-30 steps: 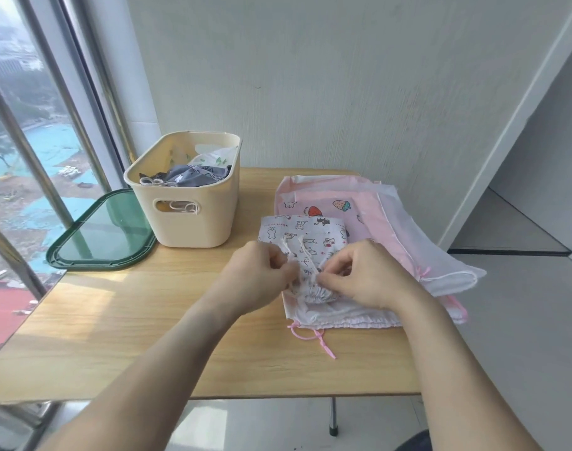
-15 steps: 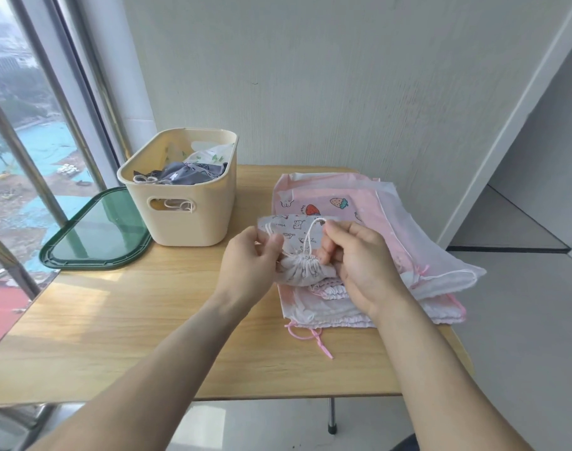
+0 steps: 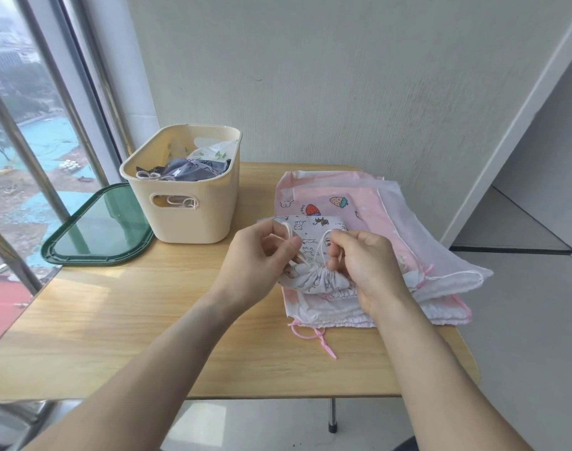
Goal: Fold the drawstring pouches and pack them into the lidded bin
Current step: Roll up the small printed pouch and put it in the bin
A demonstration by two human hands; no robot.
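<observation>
Green plastic rims the lid (image 3: 99, 229), which we see lying flat on the table (image 3: 147, 320) at the left of the frame, touching the bin (image 3: 187, 203) just to its right. We find the cream bin uncovered, with grey and white folded pouches (image 3: 196, 167) inside and a loop of cord showing through its handle slot.

At centre frame our left hand (image 3: 258, 265) is curled, thumb and fingers pinching a pale cord (image 3: 289, 232) of the printed pouch (image 3: 314, 278). That pouch, white with small cartoon drawings, sits between both hands, its gathered mouth bunched toward us and its body lifted a little off the pile beneath.

Our right hand (image 3: 366, 271) is curled too, its fingertips pinching the other cord at the pouch's upper edge while the lower fingers press against the gathered fabric.

Under and to the right of the hands we see the pile (image 3: 392, 222) of unfolded pouches: pink ones with strawberry prints, a sheer white one on top reaching toward the right edge of the table. A pink drawstring (image 3: 314, 336) trails from the pile's near edge onto the wood.
</observation>
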